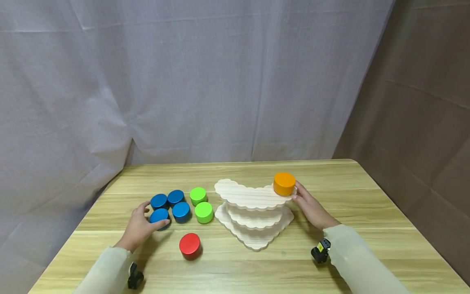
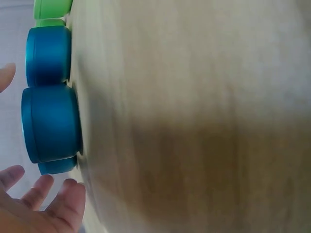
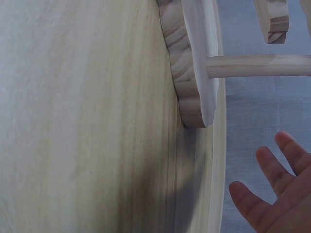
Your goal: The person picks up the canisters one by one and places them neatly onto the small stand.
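My left hand (image 1: 138, 225) spreads its thumb and fingers around the nearest blue round tin (image 1: 159, 218), with the palm off it. In the left wrist view, a gap shows between the fingertips (image 2: 43, 183) and the blue tin (image 2: 53, 124). At the right end of the top tier of a pale wooden tiered stand (image 1: 251, 196) sits an orange round tin (image 1: 284, 183). My right hand (image 1: 312, 208) is beside it, with thumb and finger close to the tier's edge. Three loosely straight fingers of the right hand (image 3: 277, 189) show in the right wrist view, holding nothing.
Several other blue tins (image 1: 176, 198) cluster past the left hand, with two green tins (image 1: 203, 212) beside them. A red tin (image 1: 190, 246) stands nearer on the wooden table (image 1: 257, 271). A dowel (image 3: 257, 66) rises from the stand's base. Grey cloth (image 1: 191, 90) hangs behind.
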Action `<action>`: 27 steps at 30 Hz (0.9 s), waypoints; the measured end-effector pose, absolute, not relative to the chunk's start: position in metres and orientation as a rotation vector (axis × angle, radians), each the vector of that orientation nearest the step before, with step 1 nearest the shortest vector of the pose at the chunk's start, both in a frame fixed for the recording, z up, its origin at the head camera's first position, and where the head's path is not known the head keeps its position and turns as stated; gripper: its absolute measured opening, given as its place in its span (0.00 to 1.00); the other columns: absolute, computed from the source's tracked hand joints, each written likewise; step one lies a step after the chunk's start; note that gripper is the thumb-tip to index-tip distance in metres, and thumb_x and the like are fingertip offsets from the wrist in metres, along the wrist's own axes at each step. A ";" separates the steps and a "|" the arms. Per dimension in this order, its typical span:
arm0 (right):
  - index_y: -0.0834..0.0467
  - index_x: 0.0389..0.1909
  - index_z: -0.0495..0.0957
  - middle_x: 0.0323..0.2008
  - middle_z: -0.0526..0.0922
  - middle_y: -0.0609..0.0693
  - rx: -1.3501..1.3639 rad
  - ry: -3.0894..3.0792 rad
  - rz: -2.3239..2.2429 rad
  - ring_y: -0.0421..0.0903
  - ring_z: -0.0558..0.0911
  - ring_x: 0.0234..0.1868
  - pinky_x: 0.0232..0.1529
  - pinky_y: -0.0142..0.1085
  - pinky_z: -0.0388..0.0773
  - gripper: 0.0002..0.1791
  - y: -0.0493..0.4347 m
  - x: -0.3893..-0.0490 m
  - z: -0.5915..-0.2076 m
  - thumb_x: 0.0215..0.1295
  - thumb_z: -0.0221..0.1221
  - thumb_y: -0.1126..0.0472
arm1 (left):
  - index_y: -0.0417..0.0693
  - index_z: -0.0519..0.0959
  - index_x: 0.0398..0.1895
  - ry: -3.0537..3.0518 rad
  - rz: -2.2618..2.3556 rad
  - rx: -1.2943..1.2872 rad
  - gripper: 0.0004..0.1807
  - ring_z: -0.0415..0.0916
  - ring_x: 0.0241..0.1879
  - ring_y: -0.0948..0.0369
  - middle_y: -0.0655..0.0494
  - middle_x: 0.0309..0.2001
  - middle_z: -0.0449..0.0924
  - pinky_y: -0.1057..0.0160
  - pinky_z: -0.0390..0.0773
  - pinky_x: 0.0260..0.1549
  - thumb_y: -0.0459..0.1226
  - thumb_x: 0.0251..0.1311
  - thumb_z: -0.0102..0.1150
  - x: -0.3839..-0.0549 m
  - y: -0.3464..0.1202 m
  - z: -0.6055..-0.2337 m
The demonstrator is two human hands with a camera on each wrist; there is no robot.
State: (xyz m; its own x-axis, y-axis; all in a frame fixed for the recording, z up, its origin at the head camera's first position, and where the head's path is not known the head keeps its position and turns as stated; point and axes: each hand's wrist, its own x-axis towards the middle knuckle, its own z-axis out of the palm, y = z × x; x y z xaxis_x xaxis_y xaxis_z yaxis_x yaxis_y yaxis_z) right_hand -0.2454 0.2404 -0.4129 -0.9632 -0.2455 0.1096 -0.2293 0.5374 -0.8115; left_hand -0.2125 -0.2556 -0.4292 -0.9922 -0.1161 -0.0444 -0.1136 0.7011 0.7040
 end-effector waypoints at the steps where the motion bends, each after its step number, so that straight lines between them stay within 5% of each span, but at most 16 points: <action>1: 0.55 0.77 0.40 0.74 0.44 0.67 -0.422 2.741 -1.439 0.70 0.50 0.71 0.63 0.69 0.47 0.35 0.240 -0.245 -0.413 0.76 0.40 0.48 | 0.33 0.50 0.71 -2.893 -1.202 0.194 0.53 0.60 0.61 0.36 0.29 0.63 0.57 0.39 0.69 0.55 0.51 0.52 0.69 -0.212 -0.256 -0.430; 27: 0.57 0.77 0.38 0.73 0.45 0.69 -0.456 2.735 -1.447 0.71 0.52 0.70 0.63 0.68 0.49 0.35 0.242 -0.248 -0.416 0.77 0.39 0.50 | 0.28 0.57 0.66 -2.814 -1.355 0.196 0.47 0.66 0.53 0.40 0.30 0.56 0.66 0.44 0.72 0.53 0.40 0.49 0.73 -0.217 -0.256 -0.450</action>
State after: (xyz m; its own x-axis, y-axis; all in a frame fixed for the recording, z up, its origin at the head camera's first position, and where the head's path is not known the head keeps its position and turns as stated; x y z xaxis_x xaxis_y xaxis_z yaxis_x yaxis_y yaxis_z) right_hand -0.2480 0.2418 -0.4163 -0.9573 -0.2615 0.1229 -0.2488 0.5293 -0.8111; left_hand -0.2170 -0.2563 -0.4497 -0.9921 -0.1180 -0.0429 -0.1071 0.6173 0.7794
